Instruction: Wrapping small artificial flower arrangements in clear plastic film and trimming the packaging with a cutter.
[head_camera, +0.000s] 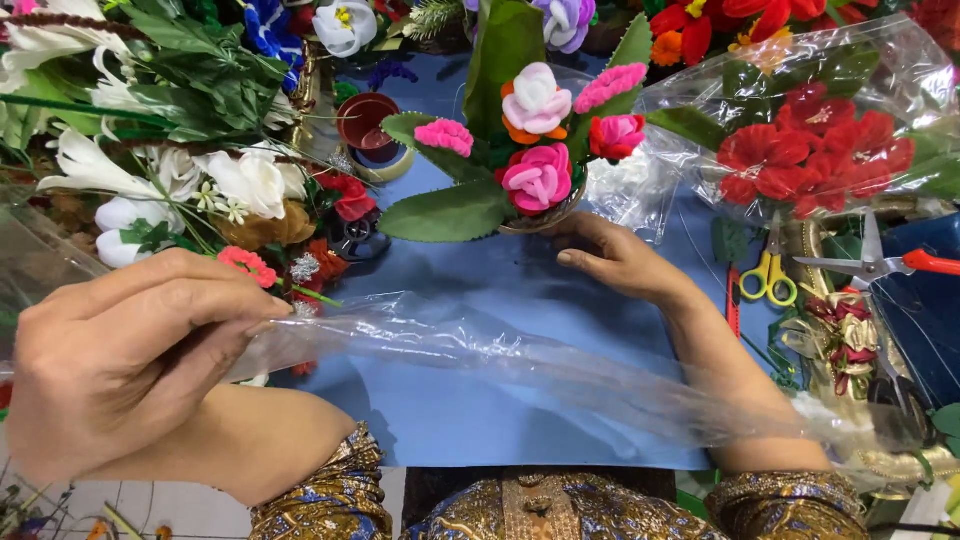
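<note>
Left hand (130, 360) pinches the clear plastic sheet (480, 355) between thumb and fingers; right hand (620, 260) rests open-fingered against the flower bouquet (535, 150)

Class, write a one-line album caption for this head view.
Left hand pinches clear plastic wrap while right hand steadies a small pink flower arrangement.

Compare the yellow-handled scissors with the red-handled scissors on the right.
The yellow-handled scissors stand closed, blades pointing away from the person; the red-handled scissors lie open, blades spread toward the left. The yellow-handled pair shows both finger loops, while the red-handled pair's handle runs off the picture's edge. Both have metal blades and lie right of the blue sheet, untouched by either hand.
</note>
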